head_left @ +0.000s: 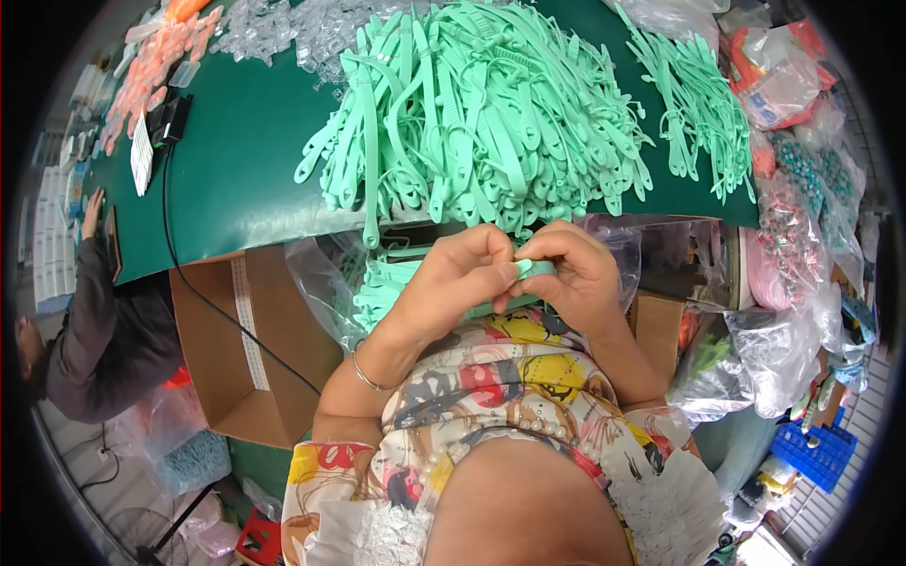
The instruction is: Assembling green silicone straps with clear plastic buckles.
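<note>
Head view: both hands meet just off the near edge of the green desk [236, 170], pinching one mint-green flexible plastic strap [530, 272]. Left hand [453, 278] and right hand [576, 274] grip it equally; its long axis seemingly runs left-right between them.

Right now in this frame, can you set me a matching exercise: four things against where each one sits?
Things:
1. big heap of mint-green plastic straps
2. open brown cardboard box
3. pile of clear plastic pieces
4. single mint-green strap

Places:
A. far edge of the green table
B. pinched between left hand and right hand
C. middle of the green table
D. below the table edge, left of the hands

Pairs: 1-C, 2-D, 3-A, 4-B
</note>
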Demonstrator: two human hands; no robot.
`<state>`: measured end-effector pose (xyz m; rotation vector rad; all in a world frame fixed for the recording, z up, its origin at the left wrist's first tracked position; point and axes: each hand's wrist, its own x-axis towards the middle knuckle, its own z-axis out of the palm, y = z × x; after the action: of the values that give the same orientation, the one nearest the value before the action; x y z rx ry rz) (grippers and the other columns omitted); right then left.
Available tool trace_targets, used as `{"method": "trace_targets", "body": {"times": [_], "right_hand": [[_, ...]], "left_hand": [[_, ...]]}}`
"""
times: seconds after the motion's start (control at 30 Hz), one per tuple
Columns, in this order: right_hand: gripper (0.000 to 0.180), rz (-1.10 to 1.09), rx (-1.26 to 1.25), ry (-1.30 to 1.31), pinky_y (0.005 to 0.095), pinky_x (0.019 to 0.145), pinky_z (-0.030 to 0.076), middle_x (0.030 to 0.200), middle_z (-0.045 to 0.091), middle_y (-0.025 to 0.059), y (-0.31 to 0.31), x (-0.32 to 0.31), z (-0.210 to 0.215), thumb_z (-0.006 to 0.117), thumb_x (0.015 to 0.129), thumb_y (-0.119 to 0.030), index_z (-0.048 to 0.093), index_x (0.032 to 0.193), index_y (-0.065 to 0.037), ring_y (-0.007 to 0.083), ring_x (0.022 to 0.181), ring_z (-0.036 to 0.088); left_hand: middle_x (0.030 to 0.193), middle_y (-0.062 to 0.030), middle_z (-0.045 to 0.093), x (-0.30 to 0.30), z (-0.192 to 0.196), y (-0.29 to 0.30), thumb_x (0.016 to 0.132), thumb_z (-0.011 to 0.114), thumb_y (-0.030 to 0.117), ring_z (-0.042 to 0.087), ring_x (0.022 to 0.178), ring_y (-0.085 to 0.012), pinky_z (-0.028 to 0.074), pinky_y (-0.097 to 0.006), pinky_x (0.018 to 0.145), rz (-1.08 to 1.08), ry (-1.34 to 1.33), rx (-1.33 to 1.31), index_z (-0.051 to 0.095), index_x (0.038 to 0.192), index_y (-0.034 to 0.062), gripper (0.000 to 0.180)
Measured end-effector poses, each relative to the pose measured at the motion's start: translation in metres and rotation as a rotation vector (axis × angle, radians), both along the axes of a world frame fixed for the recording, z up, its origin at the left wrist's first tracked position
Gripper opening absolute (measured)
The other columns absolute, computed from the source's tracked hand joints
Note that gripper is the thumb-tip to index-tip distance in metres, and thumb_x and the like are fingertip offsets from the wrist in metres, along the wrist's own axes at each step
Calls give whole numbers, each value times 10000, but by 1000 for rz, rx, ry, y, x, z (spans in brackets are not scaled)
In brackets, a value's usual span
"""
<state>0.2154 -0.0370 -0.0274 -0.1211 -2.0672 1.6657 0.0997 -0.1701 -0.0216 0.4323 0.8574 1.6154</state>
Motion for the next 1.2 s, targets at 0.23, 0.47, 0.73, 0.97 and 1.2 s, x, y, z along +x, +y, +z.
{"method": "trace_targets", "body": {"times": [0.23,0.47,0.73,0.97,1.2], "right_hand": [[241,28,24,10,264,618,434,781,579,80,1,-4,-3,716,664,-83,599,863,-16,180,692,563],[251,9,184,25,267,622,433,770,566,77,4,-6,8,723,654,-79,596,862,-19,187,681,551],[92,-1,91,-307,250,505,381,663,510,46,4,8,22,615,772,-86,563,756,-13,119,554,473],[152,159,-69,-171,233,458,331,614,494,35,4,9,6,546,819,-80,523,691,-3,92,512,434],[213,262,-498,-57,219,456,319,597,480,11,-4,13,1,522,836,-94,489,637,-24,77,509,421]], "left_hand": [[709,-22,537,-2,-6,-2,792,546,65,507,613,-89,400,-206,579,14,-48,35,498,756,30,69],[774,-28,535,0,-7,0,805,591,73,513,688,-83,418,-205,617,31,-5,40,494,820,39,103],[826,-21,542,8,-6,3,743,657,52,499,709,-68,425,-213,606,210,319,55,520,864,26,185],[661,-34,593,-4,10,0,764,634,176,507,595,-80,420,-227,558,-47,733,30,600,736,-24,205],[635,-48,576,7,-8,-1,760,606,131,507,508,-86,407,-215,476,-114,70,27,585,701,-6,151]]}}
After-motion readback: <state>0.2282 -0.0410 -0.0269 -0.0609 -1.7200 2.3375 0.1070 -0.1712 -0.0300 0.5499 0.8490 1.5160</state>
